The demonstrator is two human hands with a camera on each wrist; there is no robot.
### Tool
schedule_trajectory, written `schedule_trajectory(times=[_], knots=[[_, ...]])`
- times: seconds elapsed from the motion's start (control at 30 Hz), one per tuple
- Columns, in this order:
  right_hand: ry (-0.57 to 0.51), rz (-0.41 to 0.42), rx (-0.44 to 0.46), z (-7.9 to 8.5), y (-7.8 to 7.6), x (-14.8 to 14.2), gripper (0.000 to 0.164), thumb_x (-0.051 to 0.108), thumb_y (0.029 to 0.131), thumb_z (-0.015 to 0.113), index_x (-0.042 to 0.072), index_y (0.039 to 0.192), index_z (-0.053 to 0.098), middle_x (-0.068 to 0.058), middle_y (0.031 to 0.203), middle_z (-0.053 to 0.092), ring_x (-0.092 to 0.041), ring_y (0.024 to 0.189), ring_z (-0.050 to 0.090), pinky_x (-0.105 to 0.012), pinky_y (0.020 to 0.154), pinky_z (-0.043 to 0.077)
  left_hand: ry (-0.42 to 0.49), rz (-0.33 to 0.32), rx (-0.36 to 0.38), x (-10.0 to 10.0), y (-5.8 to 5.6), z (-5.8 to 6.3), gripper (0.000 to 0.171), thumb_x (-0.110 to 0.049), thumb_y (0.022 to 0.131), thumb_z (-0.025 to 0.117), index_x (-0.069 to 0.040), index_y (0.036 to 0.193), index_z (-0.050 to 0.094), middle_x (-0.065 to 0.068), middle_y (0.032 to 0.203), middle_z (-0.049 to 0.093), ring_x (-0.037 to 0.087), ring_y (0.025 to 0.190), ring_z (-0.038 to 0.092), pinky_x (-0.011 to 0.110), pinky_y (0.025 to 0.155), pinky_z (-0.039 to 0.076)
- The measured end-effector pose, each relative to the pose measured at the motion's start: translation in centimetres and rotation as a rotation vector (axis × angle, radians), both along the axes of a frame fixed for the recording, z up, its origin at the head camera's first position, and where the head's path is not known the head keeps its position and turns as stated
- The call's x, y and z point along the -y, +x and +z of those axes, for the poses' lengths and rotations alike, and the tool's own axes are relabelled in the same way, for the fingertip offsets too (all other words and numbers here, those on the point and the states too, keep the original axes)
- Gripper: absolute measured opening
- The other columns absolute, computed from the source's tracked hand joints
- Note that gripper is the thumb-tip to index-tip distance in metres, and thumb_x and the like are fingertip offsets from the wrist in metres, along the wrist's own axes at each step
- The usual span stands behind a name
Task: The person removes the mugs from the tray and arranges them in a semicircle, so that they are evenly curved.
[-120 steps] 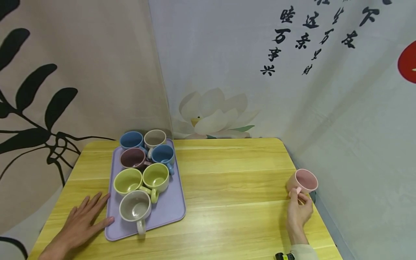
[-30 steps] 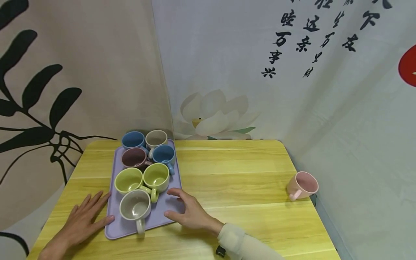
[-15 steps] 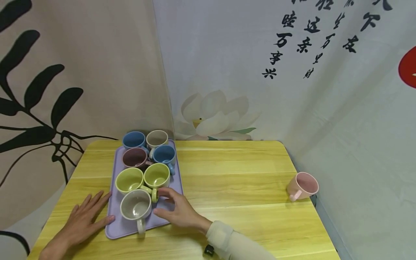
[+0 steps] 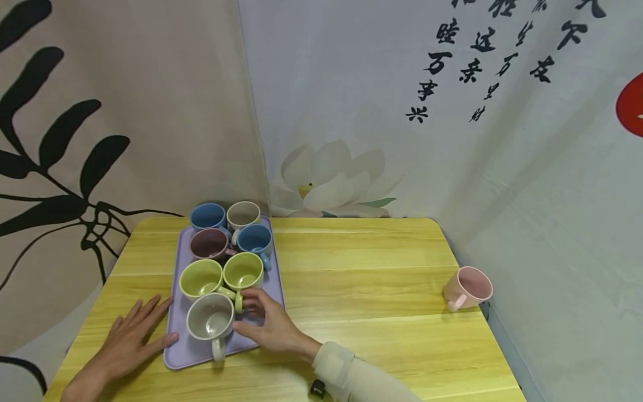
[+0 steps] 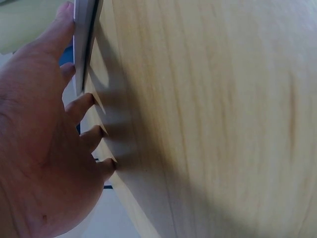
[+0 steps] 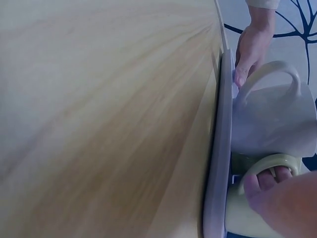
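On a lilac tray (image 4: 176,357) stand several mugs. At its near end is a white mug (image 4: 210,318), with a yellow-green mug (image 4: 243,272) behind it to the right and another yellow-green mug (image 4: 196,279) to the left. My right hand (image 4: 273,326) has its fingers curled at the handle of the right-hand yellow-green mug. In the right wrist view, fingertips (image 6: 266,179) show inside that handle's loop; the thumb stays apart, near the white mug's side. My left hand (image 4: 125,338) lies spread on the table, thumb and fingertips against the tray's left edge.
Farther back on the tray are a plum mug (image 4: 208,244), two blue mugs (image 4: 254,239) and a beige mug (image 4: 243,214). A pink mug (image 4: 467,288) stands by the right edge of the wooden table (image 4: 361,301). Printed cloth walls (image 4: 351,84) rise behind and beside.
My right hand has let go of the pink mug at the right edge and come left to the yellow-green mug's handle, its fingers drawing in. My left hand keeps its place.
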State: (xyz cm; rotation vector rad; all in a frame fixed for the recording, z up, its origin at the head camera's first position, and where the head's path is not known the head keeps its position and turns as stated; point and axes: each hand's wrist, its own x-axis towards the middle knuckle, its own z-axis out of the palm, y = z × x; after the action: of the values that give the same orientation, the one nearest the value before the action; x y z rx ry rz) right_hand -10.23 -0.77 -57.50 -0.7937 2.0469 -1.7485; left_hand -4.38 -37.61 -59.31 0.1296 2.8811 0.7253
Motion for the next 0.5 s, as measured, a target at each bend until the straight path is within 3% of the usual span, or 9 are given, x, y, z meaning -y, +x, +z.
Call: schedule_trajectory(times=[0.23,0.37,0.5], knots=[[-0.018,-0.023,0.034,-0.15,-0.17,-0.02,0.062,0.015,0.103,0.083,0.011,0.157,0.053,-0.018,0.142,0.076,-0.014,0.132,0.072,-0.038,0.123,0.059,-0.003,0.004,0.009,-0.02,-0.07,0.08,0.094,-0.059,0.108,0.070,-0.021,0.181,0.026,0.040,0.181,0.023,0.078,0.161,0.012,0.101,0.115,0.007],[-0.041,-0.035,0.062,-0.14,-0.19,-0.11,0.060,0.012,0.104,0.082,0.006,0.156,0.053,-0.024,0.139,0.076,-0.027,0.131,0.075,-0.042,0.121,0.060,-0.002,0.005,0.007,-0.02,-0.04,0.03,0.094,-0.058,0.108,0.070,-0.021,0.181,0.025,0.039,0.182,0.022,0.078,0.162,0.012,0.101,0.116,0.005],[-0.069,-0.049,0.103,-0.04,-0.13,-0.19,0.058,0.010,0.103,0.081,0.005,0.154,0.054,-0.029,0.138,0.075,-0.036,0.131,0.075,-0.037,0.121,0.060,-0.001,0.005,0.007,-0.02,0.00,-0.02,0.094,-0.058,0.108,0.070,-0.021,0.182,0.025,0.039,0.182,0.022,0.077,0.162,0.011,0.101,0.116,0.004]])
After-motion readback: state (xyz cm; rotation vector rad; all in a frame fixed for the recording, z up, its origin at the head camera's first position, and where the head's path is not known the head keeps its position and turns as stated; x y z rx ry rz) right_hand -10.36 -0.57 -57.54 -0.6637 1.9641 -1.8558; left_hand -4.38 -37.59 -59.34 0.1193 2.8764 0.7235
